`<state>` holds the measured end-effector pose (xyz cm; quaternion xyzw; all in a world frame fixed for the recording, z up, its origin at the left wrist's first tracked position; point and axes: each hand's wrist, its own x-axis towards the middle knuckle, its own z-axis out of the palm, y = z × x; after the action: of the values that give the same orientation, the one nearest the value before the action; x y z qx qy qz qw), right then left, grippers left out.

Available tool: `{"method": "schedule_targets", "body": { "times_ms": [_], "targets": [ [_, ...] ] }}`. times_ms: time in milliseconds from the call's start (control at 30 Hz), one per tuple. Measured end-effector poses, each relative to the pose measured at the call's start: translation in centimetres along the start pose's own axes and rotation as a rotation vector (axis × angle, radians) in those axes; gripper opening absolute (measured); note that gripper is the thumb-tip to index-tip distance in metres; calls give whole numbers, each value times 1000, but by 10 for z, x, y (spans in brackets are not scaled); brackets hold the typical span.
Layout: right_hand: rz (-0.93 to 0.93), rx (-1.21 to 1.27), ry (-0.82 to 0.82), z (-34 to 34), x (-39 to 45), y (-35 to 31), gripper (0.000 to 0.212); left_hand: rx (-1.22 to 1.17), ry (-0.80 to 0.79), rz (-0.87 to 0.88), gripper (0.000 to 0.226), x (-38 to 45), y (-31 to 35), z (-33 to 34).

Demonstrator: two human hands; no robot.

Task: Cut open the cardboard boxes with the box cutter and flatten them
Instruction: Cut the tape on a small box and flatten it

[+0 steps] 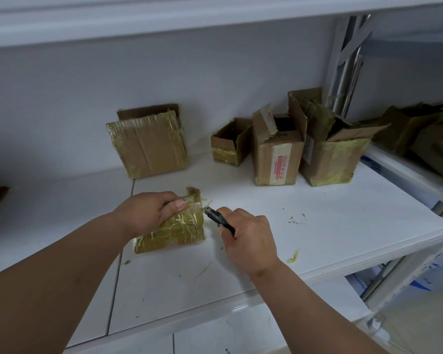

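White shelf board [317, 226] fills mid-frame. Along its back wall, centre to upper right: a tape-wrapped flattened brown carton [149, 144] leaning, then three opened brown cardboard boxes [276, 154] still standing.

Small tape-covered brown cardboard box [179, 226] sits lower centre, just left of the right hand. Left hand [143, 213] grips its top left edge, thumb over the tape. Right hand [248, 238] is curled round the dark, green-accented box cutter [218, 218]; its tip meets the box's upper right edge.

Judgement: the step is slitting that taped seam. Keep the blade shallow, draw along the seam away from the left thumb, hold the box pressed down.
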<state>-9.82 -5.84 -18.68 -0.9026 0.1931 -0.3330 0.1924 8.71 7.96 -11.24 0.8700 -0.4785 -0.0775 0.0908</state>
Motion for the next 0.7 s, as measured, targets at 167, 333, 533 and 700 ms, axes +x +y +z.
{"method": "schedule_targets", "body": {
  "times_ms": [167, 333, 533, 700],
  "targets": [
    [-16, -60, -54, -2, -3, 0, 29, -35, 13, -17, 67, 2, -4, -2],
    [-51, -133, -82, 1, -6, -1, 33, -43, 2, -58, 66, 7, -7, -6],
    [-74, -146, -103, 3, -6, 6, 24, -74, -17, -92, 70, 9, -6, -8],
    [-87, -184, -137, 2, -8, 8, 21, -74, -30, -102, 67, 9, -2, -9]
  ]
}}
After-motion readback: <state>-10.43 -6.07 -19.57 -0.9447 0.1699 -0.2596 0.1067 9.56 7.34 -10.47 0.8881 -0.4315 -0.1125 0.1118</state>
